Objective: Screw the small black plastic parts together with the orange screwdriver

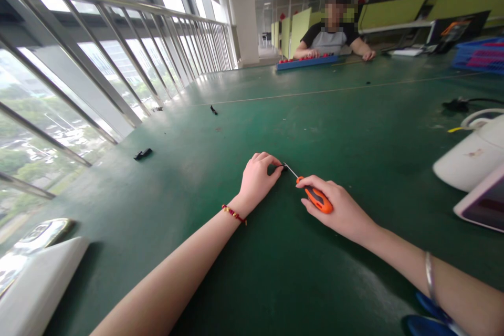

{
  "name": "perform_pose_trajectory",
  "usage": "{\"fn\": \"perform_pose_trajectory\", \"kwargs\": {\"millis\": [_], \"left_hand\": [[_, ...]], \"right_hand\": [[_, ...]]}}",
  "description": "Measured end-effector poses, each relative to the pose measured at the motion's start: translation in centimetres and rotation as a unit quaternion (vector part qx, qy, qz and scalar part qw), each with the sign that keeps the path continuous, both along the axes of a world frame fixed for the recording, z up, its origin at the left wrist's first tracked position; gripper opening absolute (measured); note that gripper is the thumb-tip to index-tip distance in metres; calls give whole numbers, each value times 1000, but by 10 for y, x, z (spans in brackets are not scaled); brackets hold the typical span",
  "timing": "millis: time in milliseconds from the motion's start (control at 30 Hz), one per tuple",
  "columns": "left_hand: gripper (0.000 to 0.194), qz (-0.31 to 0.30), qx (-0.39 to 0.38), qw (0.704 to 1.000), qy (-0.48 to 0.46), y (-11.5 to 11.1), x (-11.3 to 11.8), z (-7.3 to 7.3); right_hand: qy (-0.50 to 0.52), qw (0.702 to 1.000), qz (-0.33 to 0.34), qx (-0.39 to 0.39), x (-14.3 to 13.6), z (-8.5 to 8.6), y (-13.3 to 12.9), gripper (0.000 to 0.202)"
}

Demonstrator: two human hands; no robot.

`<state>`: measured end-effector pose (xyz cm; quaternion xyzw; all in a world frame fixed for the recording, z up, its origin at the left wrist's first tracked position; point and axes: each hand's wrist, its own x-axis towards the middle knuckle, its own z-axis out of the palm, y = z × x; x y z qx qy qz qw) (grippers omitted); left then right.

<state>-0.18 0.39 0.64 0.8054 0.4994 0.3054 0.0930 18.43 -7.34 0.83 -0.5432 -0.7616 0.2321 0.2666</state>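
Centrally, small dark part (285, 168): it is sitting at the fingertips of the left hand (258, 173), well in from the left edge of the table (189, 194); its shape is too small to make out.
Left hand: thumb and forefinger are pinching that part, and a red beaded bracelet (232, 212) is circling the wrist.
Screwdriver (321, 200): its metal shaft is slanting toward the part; whether the tip is touching, I cannot tell.
Right hand (348, 210): it is grasping the orange-and-dark handle, fingers wrapping it; a silver bangle (429, 275) is ringing the forearm.
Black piece (143, 154): it is lying near the left edge, where a metal railing (129, 58) is running alongside.
White box (51, 286): it is resting toward the near left corner.
White rounded object (472, 155): it is standing toward the right edge.
Blue basket (459, 58): it is occupying the far right corner area.
Co-worker (334, 39): this person is sitting at the far edge, behind a blue tray (309, 64) holding red pieces.
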Motion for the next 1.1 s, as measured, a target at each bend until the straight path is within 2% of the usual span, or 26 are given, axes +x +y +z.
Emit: {"fn": "perform_pose_trajectory", "kwargs": {"millis": [433,667,767,867,1000,1100], "left_hand": [[7,-8,-11,1000,-17,2,0,-1],[10,34,-6,999,-9,1,0,-3],[13,38,-24,999,-17,0,1,-2],[19,17,-51,998,-25,-2,2,0],[26,-37,-2,999,36,-4,2,0],[25,-29,39,996,69,-5,2,0]], "right_hand": [[-6,1000,4,4,0,1,0,26],[-17,1000,4,7,-1,2,0,26],[-15,1000,4,8,-1,2,0,25],[-10,1000,4,15,-1,2,0,25],[-9,1000,6,14,-1,1,0,25],[-6,1000,5,15,0,0,1,25]]}}
